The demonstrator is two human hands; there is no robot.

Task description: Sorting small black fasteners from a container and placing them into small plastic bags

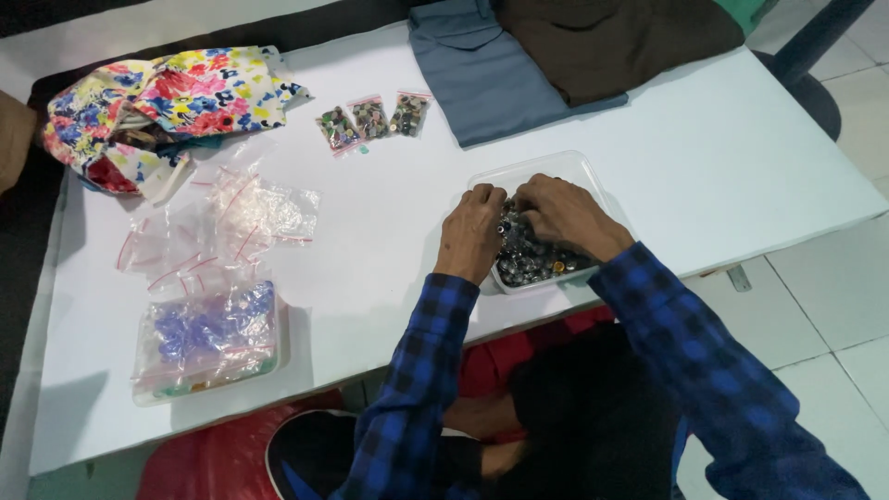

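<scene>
White bench (389,231), clear tub (556,171) of small buttons at 3 o'clock near its front edge, left hand (474,231) and right hand (565,215) inside with fingers curled among them, exact grip unclear, three filled bags (372,118) at 11 o'clock of the tub, empty bags (250,218) at 9 o'clock.

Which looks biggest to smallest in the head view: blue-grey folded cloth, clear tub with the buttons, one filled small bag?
1. Blue-grey folded cloth
2. Clear tub, which both hands reach into
3. Filled small bag
The cloth lies farther from the camera yet looks largest.
</scene>
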